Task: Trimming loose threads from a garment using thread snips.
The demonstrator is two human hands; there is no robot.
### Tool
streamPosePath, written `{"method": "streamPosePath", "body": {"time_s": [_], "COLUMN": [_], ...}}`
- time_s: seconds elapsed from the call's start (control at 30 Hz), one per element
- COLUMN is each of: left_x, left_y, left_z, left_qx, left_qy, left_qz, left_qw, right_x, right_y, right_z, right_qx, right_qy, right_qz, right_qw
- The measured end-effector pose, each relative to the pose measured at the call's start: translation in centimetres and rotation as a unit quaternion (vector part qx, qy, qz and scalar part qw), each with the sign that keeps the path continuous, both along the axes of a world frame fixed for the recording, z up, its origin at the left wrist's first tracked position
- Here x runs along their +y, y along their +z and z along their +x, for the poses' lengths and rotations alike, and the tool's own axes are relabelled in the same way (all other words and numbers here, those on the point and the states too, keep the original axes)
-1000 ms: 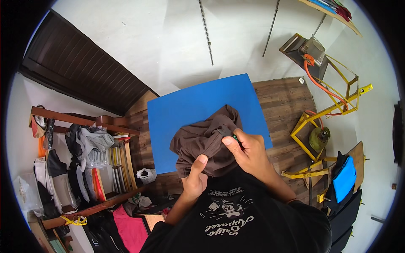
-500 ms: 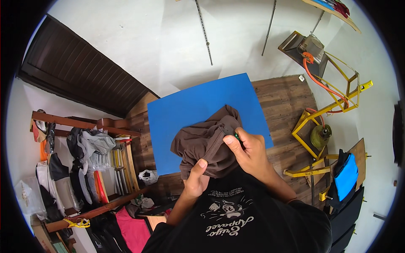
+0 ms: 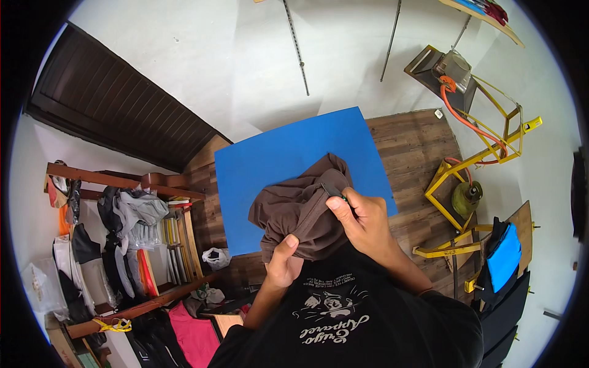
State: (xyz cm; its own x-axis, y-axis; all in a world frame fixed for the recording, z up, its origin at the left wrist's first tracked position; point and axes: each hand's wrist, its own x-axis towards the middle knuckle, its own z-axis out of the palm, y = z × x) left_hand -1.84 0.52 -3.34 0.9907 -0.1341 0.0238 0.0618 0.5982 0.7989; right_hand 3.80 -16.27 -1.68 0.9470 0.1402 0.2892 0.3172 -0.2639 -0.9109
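A brown cloth garment (image 3: 300, 214) lies bunched over the near part of a blue board (image 3: 248, 165). My left hand (image 3: 282, 264) is closed on its lower left, thumb pressed on a seam. My right hand (image 3: 362, 227) is closed round a small dark cutting tool (image 3: 332, 192) with a bit of green, its tip against the upper end of that seam. The fingers under the cloth are hidden. My black printed shirt (image 3: 386, 313) is just below.
A rack (image 3: 126, 168) holds clothing and narrow frames at left, with a white bag (image 3: 216, 257) beside it. Yellow metal stands (image 3: 437, 196), an orange hose (image 3: 457, 107), a green gas cylinder (image 3: 461, 203) and blue-and-black cloth (image 3: 504, 257) are at right. A dark door (image 3: 116, 92) is upper left.
Both hands and the garment have shifted very slightly downward in the view. The tool's tip has moved a little along the seam; both hands keep their grips.
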Motion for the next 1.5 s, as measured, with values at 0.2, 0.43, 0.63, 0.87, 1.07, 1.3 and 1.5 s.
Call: {"method": "streamPosePath", "body": {"time_s": [0.2,0.43,0.63,0.87,1.07,1.3,1.5], "left_x": [-0.1,-0.3,-0.8,-1.5,-2.9,0.5,2.5], "left_y": [0.1,0.1,-0.6,-0.9,-1.4,-1.0,0.5], "left_z": [0.3,1.2,1.8,3.0,5.1,5.6,6.3], "left_qx": [-0.007,-0.015,-0.015,-0.012,0.079,0.177,0.100], "left_qy": [0.003,0.018,-0.002,0.073,0.124,0.152,0.150], "left_qz": [-0.048,-0.075,-0.049,-0.016,0.061,0.034,0.090], "left_qw": [0.999,0.997,0.999,0.997,0.987,0.972,0.980], "right_x": [-0.2,-1.0,-0.7,-1.3,0.4,0.2,0.7], "right_y": [-0.9,-0.8,-0.1,-0.4,-2.7,-7.7,-13.8], "right_z": [0.5,1.2,1.9,2.8,3.4,5.5,7.1], "right_qx": [0.064,0.133,0.145,0.165,0.152,0.215,0.421], "right_qy": [0.034,0.059,0.042,0.017,0.041,0.100,0.099], "right_qz": [0.068,0.323,0.233,0.149,0.096,0.110,0.129], "right_qw": [0.995,0.935,0.961,0.975,0.983,0.965,0.893]}}
